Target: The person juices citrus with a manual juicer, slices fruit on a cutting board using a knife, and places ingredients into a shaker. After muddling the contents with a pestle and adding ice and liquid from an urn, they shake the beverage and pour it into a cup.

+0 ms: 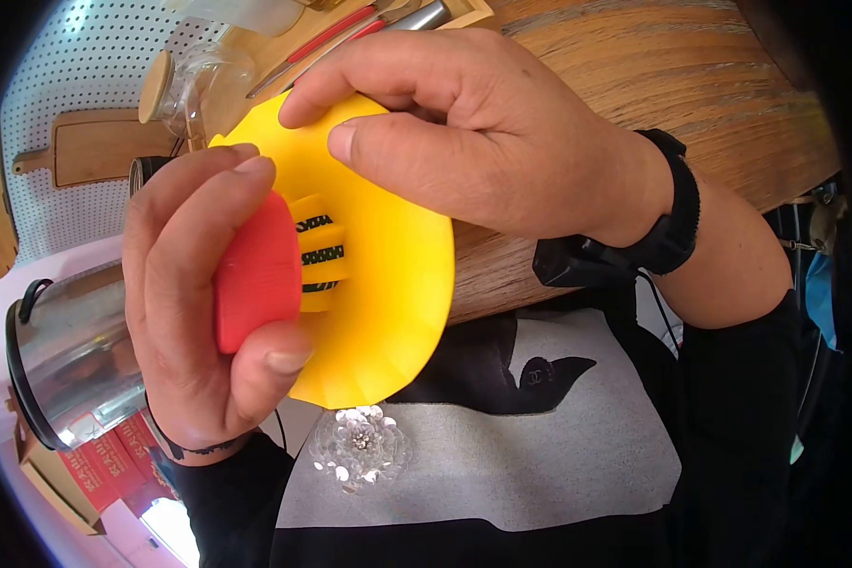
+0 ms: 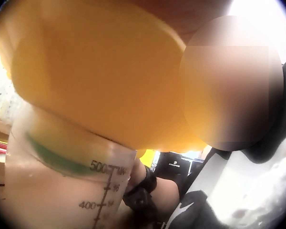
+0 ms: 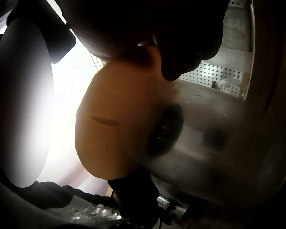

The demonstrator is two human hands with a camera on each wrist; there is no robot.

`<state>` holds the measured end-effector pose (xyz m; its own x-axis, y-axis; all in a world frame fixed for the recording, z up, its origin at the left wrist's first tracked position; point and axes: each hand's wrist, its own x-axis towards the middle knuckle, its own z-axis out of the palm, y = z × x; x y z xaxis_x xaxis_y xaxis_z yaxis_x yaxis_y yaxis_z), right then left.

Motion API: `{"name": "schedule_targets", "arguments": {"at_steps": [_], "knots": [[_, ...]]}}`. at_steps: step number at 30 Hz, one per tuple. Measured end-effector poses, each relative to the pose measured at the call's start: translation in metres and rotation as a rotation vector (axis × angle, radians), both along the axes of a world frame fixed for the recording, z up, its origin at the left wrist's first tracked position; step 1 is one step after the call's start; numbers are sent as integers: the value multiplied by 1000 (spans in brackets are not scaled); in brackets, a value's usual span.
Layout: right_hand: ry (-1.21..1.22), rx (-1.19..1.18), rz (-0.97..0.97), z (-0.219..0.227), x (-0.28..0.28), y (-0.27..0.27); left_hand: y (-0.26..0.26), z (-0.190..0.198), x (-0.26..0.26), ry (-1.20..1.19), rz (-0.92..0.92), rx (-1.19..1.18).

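My left hand (image 1: pixel 175 275) curls round a red rounded piece (image 1: pixel 257 275), which covers part of a yellow dish (image 1: pixel 388 251) with a scalloped edge. Beside the red piece, slots with dark green strips show in the dish. The thumb and fingers of my right hand (image 1: pixel 511 142) hold the dish's upper rim. In the left wrist view the yellow dish (image 2: pixel 95 71) sits over a clear measuring cup (image 2: pixel 57 195), with a green band inside its top. The right wrist view is dark; the dish (image 3: pixel 100 143) stands against the clear cup (image 3: pixel 205 162).
A wooden table (image 1: pixel 615 57) lies beyond my right hand, with red-handled tools (image 1: pixel 331 33) at its top edge. To the left are a glass jar (image 1: pixel 199 85), a cutting board (image 1: pixel 109 147), a metal bin (image 1: pixel 80 341) and red boxes (image 1: pixel 114 464).
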<state>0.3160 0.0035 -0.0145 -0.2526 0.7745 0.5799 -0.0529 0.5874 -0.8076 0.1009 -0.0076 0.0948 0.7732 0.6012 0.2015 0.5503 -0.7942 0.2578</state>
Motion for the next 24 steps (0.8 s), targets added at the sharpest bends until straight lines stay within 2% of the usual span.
{"name": "schedule_targets", "arguments": {"at_steps": [4, 6, 10, 12, 16, 18, 20, 22, 24], "knots": [[-3, -24, 21, 2, 2, 0, 2, 5, 4, 137, -6, 97], [14, -40, 11, 6, 1, -2, 8, 8, 4, 211, -112, 144], [55, -81, 21, 6, -1, -2, 18, 14, 5, 268, -207, 169], [69, -67, 18, 5, -2, -1, 21, 12, 2, 193, -248, 93], [27, -46, -28, 6, 1, -2, 21, 12, -2, 203, -283, 94], [55, -53, -24, 3, -2, -1, 21, -3, -9, -50, -276, 70], [81, -56, -11, 2, -3, -1, 23, -5, -10, -60, -312, 48], [56, -38, -33, 3, -2, 0, 16, -6, -5, -124, -191, -2], [72, -69, -1, 4, -2, -1, 12, -6, -2, -80, -126, 13]]}}
